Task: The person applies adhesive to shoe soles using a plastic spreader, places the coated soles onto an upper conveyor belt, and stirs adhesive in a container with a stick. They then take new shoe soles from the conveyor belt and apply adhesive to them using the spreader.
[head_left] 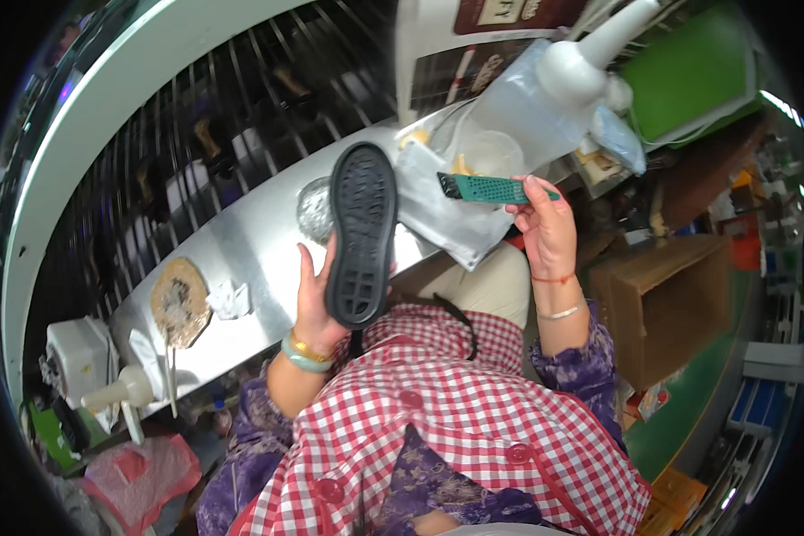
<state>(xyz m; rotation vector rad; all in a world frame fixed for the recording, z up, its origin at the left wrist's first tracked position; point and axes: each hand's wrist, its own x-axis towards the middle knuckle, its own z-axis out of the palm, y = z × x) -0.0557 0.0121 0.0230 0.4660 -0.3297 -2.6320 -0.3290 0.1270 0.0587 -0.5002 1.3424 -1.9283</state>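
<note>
My left hand [314, 299] grips a black shoe sole [363, 234] from behind, near its heel end, with the thumb showing at the side. The sole stands nearly upright in the view, and its inner face with ridges and square hollows is turned toward me. In my right hand [545, 219] is a green brush [491, 188], pinched by its handle end. Its dark bristle end points left toward the sole, with a gap between the two. Beneath the brush lies a pale grey sheet or pouch [451, 219] on the bench edge.
A squeeze bottle [531, 98] with a white nozzle lies beyond the brush. Along the metal bench [250, 223] are a round crusted pad [180, 302], crumpled tissue [230, 301] and a foil-like disc [314, 211]. Behind runs a conveyor of rods [214, 107]. A cardboard box [661, 299] stands at right.
</note>
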